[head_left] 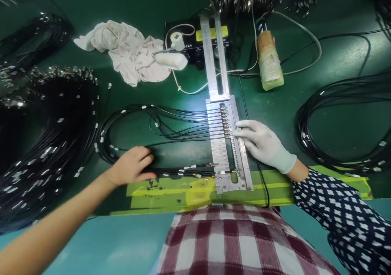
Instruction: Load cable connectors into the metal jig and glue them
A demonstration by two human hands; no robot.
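My bare left hand (pixel 134 166) is over a bundle of black cables (pixel 171 172), thumb and bent fingers apart on either side of it; a firm grip does not show. In a white glove, my right hand (pixel 259 142) rests its outstretched fingertips on the right rail of a slotted metal fixture (pixel 221 157). Several black cables (pixel 189 125) lie side by side in the fixture's upper slots, their stripped, coloured ends lined up near my right fingertips. Lower down, more cable ends with white labels reach the fixture. These cables loop round to the left.
A black control box (pixel 200 55) stands behind the fixture, near a crumpled pale cloth (pixel 125 53) and a white tool (pixel 171 60). A wrapped handle (pixel 270 65) lies right. Cable heaps (pixel 51 145) fill the left; another coil (pixel 308 132) sits right. Yellow tape (pixel 171 195) lines the near edge.
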